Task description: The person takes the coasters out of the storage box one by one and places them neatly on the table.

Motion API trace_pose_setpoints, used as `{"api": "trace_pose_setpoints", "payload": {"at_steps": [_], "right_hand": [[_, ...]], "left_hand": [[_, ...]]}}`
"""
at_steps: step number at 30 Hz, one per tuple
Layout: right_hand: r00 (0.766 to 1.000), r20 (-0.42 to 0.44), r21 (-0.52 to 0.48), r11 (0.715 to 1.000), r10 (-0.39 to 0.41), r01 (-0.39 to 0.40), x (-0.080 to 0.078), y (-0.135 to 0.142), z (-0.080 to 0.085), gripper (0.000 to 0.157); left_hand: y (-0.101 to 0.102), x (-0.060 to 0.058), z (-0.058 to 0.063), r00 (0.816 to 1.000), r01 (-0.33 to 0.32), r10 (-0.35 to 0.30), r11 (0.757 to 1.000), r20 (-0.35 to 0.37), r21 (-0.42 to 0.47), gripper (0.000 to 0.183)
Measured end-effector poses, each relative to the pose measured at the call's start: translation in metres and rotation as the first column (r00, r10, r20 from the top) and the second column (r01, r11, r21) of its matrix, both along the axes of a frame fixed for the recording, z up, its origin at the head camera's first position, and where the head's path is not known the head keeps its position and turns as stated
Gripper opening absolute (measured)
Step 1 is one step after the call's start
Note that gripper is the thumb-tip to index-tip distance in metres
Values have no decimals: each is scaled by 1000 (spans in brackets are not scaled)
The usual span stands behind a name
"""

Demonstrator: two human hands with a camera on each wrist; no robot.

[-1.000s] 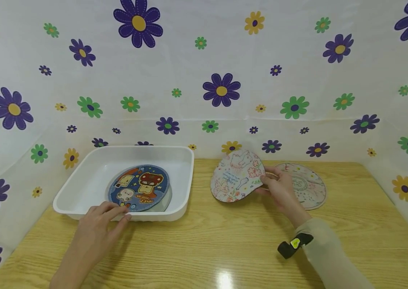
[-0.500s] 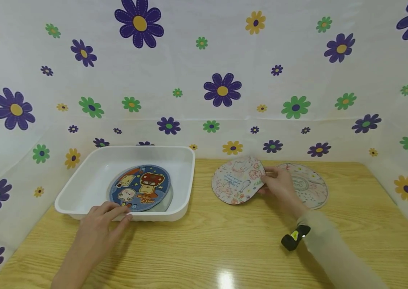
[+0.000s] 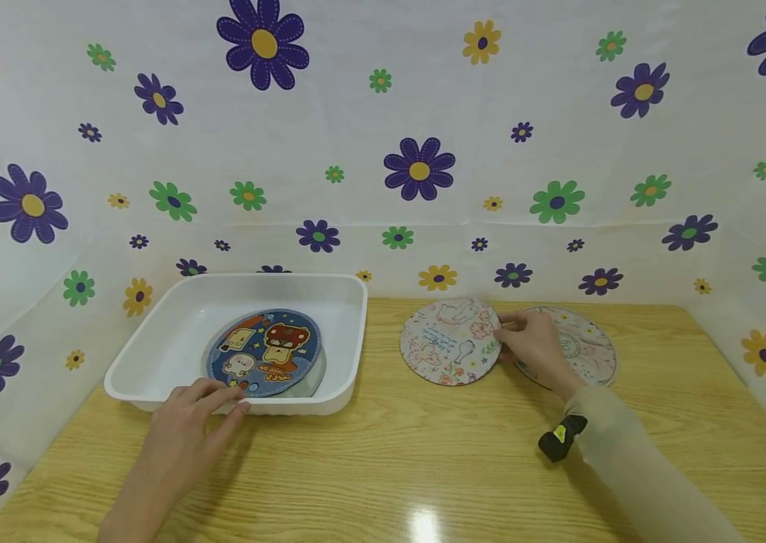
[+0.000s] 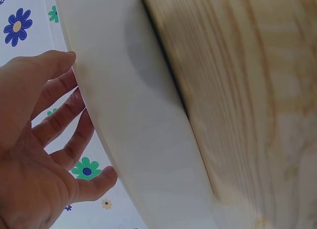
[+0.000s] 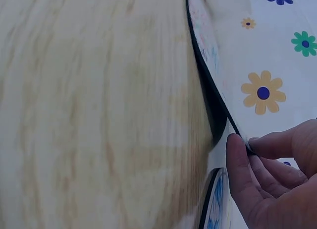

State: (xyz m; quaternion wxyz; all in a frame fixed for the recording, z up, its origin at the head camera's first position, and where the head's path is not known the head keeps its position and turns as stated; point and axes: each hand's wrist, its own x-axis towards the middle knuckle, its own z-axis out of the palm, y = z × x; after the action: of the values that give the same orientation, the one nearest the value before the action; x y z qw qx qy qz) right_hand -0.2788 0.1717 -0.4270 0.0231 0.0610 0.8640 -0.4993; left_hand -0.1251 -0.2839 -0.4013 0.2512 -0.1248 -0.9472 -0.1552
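Note:
My right hand (image 3: 535,343) pinches the right edge of a round mouse pad (image 3: 449,343) with pink and floral drawings. In the right wrist view, thumb and finger hold its thin edge, and the black underside (image 5: 214,115) is partly lifted off the wooden table. Another round pale floral mouse pad (image 3: 589,347) lies on the right, partly covered by that hand. My left hand (image 3: 182,422) grips the front rim of a white tray (image 3: 349,377), fingers over the rim and thumb in front. Inside the tray, a blue cartoon mouse pad (image 3: 262,354) rests on a paler round thing (image 3: 315,377), mostly hidden.
The wooden table (image 3: 383,467) carries everything. A white flower-printed sheet (image 3: 329,121) hangs behind it and on both sides. A black strap piece (image 3: 559,440) sits at my right wrist.
The pinched floral mouse pad has come down from a bent, raised pose to lie nearly flat on the table, with my right hand still at its edge. My left hand stays on the tray.

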Motion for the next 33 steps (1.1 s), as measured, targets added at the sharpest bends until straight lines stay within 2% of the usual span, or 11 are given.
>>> {"api": "trace_pose_setpoints", "payload": {"at_steps": [10, 19, 33], "right_hand": [[999, -9, 66, 997, 34, -33, 1, 5, -2, 38], [998, -23, 70, 996, 56, -55, 3, 10, -1, 36], [999, -25, 113, 993, 47, -44, 5, 13, -3, 28]], "left_hand": [[1, -1, -1, 1000, 6, -6, 1000, -19, -6, 19], [0, -1, -1, 1000, 8, -8, 1000, -27, -4, 20], [-1, -1, -1, 1000, 9, -9, 1000, -21, -2, 19]]}}
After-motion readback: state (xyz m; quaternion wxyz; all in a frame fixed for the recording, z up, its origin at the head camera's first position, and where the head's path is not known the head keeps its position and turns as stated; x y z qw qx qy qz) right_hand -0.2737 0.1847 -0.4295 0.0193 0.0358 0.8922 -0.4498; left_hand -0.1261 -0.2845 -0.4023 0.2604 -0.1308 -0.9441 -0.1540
